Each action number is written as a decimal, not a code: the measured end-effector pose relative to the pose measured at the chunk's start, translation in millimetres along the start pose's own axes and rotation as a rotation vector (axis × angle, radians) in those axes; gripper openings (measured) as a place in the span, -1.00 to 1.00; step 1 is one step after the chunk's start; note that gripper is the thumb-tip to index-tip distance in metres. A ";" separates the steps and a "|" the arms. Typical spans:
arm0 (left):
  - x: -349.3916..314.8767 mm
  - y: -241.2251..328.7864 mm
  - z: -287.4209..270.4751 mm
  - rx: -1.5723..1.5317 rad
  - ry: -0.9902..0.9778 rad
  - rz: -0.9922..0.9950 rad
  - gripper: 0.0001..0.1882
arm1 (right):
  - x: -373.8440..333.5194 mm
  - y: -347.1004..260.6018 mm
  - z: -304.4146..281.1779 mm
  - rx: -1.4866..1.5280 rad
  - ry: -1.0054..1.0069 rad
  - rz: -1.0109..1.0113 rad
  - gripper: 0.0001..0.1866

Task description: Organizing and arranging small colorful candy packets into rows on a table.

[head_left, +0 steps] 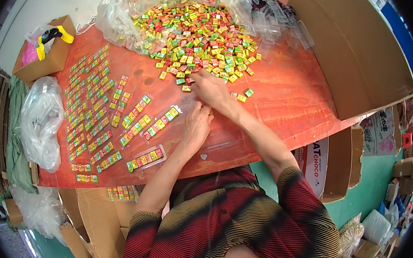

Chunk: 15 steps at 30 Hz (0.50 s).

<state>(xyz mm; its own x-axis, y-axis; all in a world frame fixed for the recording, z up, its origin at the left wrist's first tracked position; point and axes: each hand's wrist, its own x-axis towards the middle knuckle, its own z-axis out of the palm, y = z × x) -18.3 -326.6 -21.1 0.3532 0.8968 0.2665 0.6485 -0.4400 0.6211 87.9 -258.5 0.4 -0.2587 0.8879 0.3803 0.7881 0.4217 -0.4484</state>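
Observation:
A large heap of small red, yellow and green boxes (199, 37) spills over the far middle of the red table (264, 119). My right hand (209, 87) is at the near edge of this heap, its fingers closed among the boxes; what they grip is hidden. Below it, partly behind my right forearm, my left hand (198, 124) is curled low over the tabletop, and what it holds does not show clearly. To the left, a clear tray filled with a row of boxes (161, 123) lies slanted, and another filled tray (145, 158) sits nearer the front edge.
Several rows of filled trays (89, 114) cover the table's left side. Clear plastic bags (43, 125) lie beyond them. A carton with a yellow-and-black tool (45, 56) stands far left. A tall cardboard panel (350, 45) borders the right; open cartons (100, 224) stand below.

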 end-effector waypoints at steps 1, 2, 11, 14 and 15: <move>-0.6 -4.1 0.4 -0.017 0.027 0.021 -0.76 | 7.0 -0.2 11.8 0.002 0.008 -0.049 -0.88; -1.2 -7.0 0.1 -0.035 0.056 0.039 -0.76 | 11.7 1.1 25.1 -0.055 -0.001 -0.051 -0.88; 1.0 -5.8 -4.9 -0.017 0.040 -0.121 -0.76 | -45.0 10.1 -7.3 -0.183 0.049 -0.151 -0.78; 3.2 -5.5 -2.2 -0.017 0.005 -0.130 -0.73 | -64.2 10.7 -22.7 -0.100 -0.024 -0.104 -0.72; 3.9 -6.3 -1.3 -0.015 -0.024 -0.115 -0.70 | -68.7 12.1 -28.5 -0.099 -0.029 -0.107 -0.72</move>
<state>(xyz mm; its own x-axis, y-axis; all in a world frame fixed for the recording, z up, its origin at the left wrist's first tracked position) -21.8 -320.3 -23.0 0.2937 0.9397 0.1753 0.6758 -0.3338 0.6572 131.1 -319.7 -8.1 -0.3592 0.8444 0.3975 0.8059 0.4954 -0.3242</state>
